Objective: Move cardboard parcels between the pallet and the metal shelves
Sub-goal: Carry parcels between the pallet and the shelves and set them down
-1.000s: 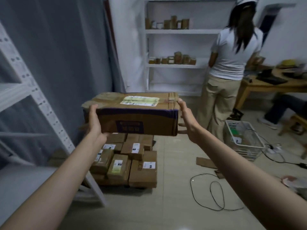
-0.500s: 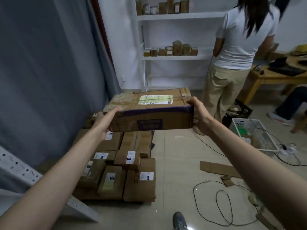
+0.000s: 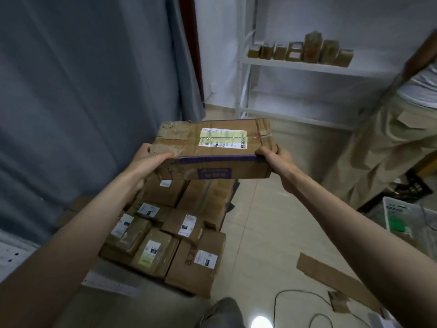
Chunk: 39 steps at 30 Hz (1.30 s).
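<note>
I held a flat, rectangular cardboard parcel [image 3: 214, 150] out in front of me, its brown top creased and patched with clear tape over a pale shipping label [image 3: 222, 137], a purple band running along the near top edge and a purple printed block on the near side. My left hand [image 3: 147, 159] gripped the left end, thumb lying flat over the top and the palm against the side; my right hand [image 3: 275, 158] clamped the right end the same way, thumb on the top near corner, and I could not see the other fingers. So the parcel sat between the two hands, both arms stretched forward, its top tipped slightly towards me. It hung in the air above a stack of parcels [image 3: 165, 235] on the floor, similar brown boxes with white labels, packed close together. Left of that hung a grey curtain [image 3: 82, 91] in soft folds. Far right stood a white metal shelf [image 3: 305, 67] carrying a row of small brown packets [image 3: 305, 49], with a person in beige trousers [image 3: 383, 147] beside it. A flat strip of cardboard [image 3: 335, 279] lay on the pale tiled floor [image 3: 260, 221] at near right.
</note>
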{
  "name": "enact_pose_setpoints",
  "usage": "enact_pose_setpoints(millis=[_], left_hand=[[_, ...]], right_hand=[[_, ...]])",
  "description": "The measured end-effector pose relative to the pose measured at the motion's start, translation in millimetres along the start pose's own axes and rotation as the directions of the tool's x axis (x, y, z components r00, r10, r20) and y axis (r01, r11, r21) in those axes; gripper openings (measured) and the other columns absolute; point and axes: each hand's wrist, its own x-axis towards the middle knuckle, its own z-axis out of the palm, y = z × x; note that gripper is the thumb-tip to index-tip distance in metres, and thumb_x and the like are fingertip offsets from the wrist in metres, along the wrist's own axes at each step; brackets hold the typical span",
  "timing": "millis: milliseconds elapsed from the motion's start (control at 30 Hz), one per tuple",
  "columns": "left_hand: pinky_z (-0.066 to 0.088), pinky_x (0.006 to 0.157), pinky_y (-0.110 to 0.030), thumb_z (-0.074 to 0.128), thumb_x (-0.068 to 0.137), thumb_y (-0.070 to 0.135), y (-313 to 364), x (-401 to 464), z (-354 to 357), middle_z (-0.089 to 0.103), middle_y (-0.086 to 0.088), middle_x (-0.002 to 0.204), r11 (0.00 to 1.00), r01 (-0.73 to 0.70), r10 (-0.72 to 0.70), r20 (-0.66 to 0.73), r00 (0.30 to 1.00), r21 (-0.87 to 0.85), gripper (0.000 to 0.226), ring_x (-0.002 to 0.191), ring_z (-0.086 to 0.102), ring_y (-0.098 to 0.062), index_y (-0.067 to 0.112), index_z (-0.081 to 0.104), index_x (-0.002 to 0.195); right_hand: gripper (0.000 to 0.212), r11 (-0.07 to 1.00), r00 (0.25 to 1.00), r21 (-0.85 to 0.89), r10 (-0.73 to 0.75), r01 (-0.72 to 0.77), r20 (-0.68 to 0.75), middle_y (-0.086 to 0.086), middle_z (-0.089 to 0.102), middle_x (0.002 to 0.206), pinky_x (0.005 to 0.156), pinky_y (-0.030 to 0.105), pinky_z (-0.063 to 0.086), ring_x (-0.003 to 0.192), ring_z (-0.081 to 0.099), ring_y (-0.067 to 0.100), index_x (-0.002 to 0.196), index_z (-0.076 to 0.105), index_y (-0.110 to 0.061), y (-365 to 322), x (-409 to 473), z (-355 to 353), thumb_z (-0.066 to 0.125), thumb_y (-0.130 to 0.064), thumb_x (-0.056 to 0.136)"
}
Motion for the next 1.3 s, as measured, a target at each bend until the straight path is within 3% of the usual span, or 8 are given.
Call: enact_pose_setpoints(millis=[100, 233, 300, 600, 833, 1000, 1133, 1300], left_hand=[[0.052, 0.058, -0.017, 0.087, 0.071, 0.039, 11.3, 39.1, 8.4, 0.067, 0.002, 0.111, 0.998, -0.037, 0.036, 0.009, 0.999, 0.055, 0.067, 0.091, 0.067, -0.008, 0.016, 0.054, 0.124], [0.054, 0.095, -0.035, 0.091, 0.065, 0.043, 29.9, 106.4, 17.4, 0.067, 0.001, 0.123, 0.987, -0.064, 0.048, 0.113, 0.992, 0.144, 0.080, 0.110, 0.064, -0.015, 0.016, 0.057, 0.131], [0.051, 0.102, -0.039, 0.092, 0.066, 0.039, 42.5, 141.5, 25.8, 0.069, 0.001, 0.122, 0.983, -0.105, 0.083, 0.148, 0.985, 0.152, 0.072, 0.113, 0.065, -0.017, 0.017, 0.063, 0.128], [0.053, 0.094, -0.031, 0.092, 0.065, 0.017, 118.0, 276.4, 86.5, 0.075, 0.020, 0.095, 0.969, -0.228, 0.219, 0.102, 0.970, 0.091, 0.041, 0.093, 0.069, 0.004, 0.047, 0.076, 0.089], [0.051, 0.102, -0.048, 0.089, 0.071, 0.012, 161.8, 347.9, 128.0, 0.072, -0.008, 0.118, 0.980, -0.187, 0.181, 0.082, 0.980, 0.062, 0.054, 0.114, 0.066, -0.025, 0.011, 0.069, 0.121], [0.053, 0.065, -0.010, 0.085, 0.073, 0.003, 189.3, 380.6, 160.9, 0.075, 0.014, 0.086, 0.980, -0.193, 0.196, -0.068, 0.978, 0.044, 0.034, 0.087, 0.070, 0.002, 0.021, 0.070, 0.097], [0.053, 0.069, -0.012, 0.084, 0.074, 0.005, 214.9, 395.7, 186.4, 0.073, 0.006, 0.098, 0.984, -0.176, 0.178, -0.172, 0.969, 0.026, 0.038, 0.089, 0.069, -0.004, 0.012, 0.070, 0.109], [0.050, 0.078, -0.009, 0.083, 0.076, 0.004, 224.9, 408.8, 198.0, 0.069, -0.001, 0.106, 0.991, -0.122, 0.134, -0.322, 0.937, 0.059, 0.038, 0.092, 0.065, 0.003, 0.009, 0.068, 0.111]], right_hand=[[0.055, 0.999, 0.998, -0.016, -0.045, 0.046, 0.047, -0.004, 0.055, 0.119, 0.073, 0.022, 0.046, 0.102, 0.056, 0.010, 0.132, 0.044, -0.025, -9.5, 49.9, 5.4, 0.073, -0.041, 0.088], [0.085, 0.990, 0.986, -0.070, -0.114, 0.123, 0.123, -0.005, 0.052, 0.125, 0.074, 0.019, 0.046, 0.108, 0.054, 0.010, 0.143, 0.036, -0.020, -25.8, 127.0, 5.8, 0.084, -0.043, 0.077], [0.090, 0.985, 0.979, -0.076, -0.140, 0.152, 0.145, -0.004, 0.052, 0.129, 0.077, 0.019, 0.047, 0.114, 0.053, 0.012, 0.144, 0.035, -0.020, -37.4, 167.9, 3.7, 0.086, -0.041, 0.073], [0.087, 0.980, 0.978, -0.082, -0.171, 0.181, 0.123, -0.003, 0.054, 0.129, 0.081, 0.023, 0.051, 0.111, 0.056, 0.011, 0.141, 0.036, -0.020, -87.8, 326.3, -25.2, 0.088, -0.036, 0.073], [0.079, 0.976, 0.964, -0.051, -0.198, 0.209, 0.177, -0.009, 0.053, 0.119, 0.071, 0.017, 0.046, 0.106, 0.054, 0.008, 0.136, 0.036, -0.025, -106.0, 433.1, -50.1, 0.086, -0.034, 0.075], [0.084, 0.970, 0.935, -0.037, -0.221, 0.240, 0.277, 0.000, 0.054, 0.132, 0.086, 0.027, 0.053, 0.119, 0.054, 0.016, 0.143, 0.035, -0.019, -125.7, 514.1, -64.1, 0.086, -0.030, 0.077], [0.080, 0.953, 0.875, -0.024, -0.266, 0.301, 0.404, 0.004, 0.057, 0.136, 0.105, 0.047, 0.050, 0.125, 0.055, 0.022, 0.143, 0.041, -0.017, -146.9, 575.3, -78.1, 0.085, -0.031, 0.078], [0.071, 0.923, 0.779, -0.003, -0.322, 0.384, 0.537, 0.001, 0.061, 0.133, 0.104, 0.048, 0.052, 0.122, 0.059, 0.021, 0.140, 0.047, -0.019, -173.1, 623.6, -68.0, 0.083, -0.032, 0.081]])
